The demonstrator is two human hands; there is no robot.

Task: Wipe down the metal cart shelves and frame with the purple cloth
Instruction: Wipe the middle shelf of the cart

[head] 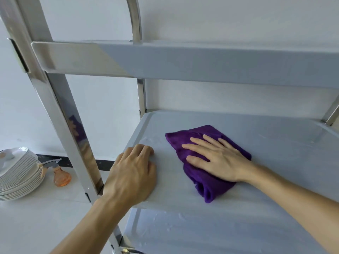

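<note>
The metal cart fills the view, with its middle shelf [275, 143] in front of me, the top shelf's edge [183, 59] above and a lower shelf [201, 235] below. A folded purple cloth [205, 187] lies on the middle shelf. My right hand [216, 158] presses flat on the cloth with straight, spread fingers. My left hand [134, 173] rests on the shelf's left front corner, its fingers bent over the edge area beside the front left post [60, 110].
On the floor to the left stands a stack of white plates [18, 176] and an orange spray bottle [60, 175]. A white wall runs behind the cart. The rear posts [141, 94] rise at the back of the shelf.
</note>
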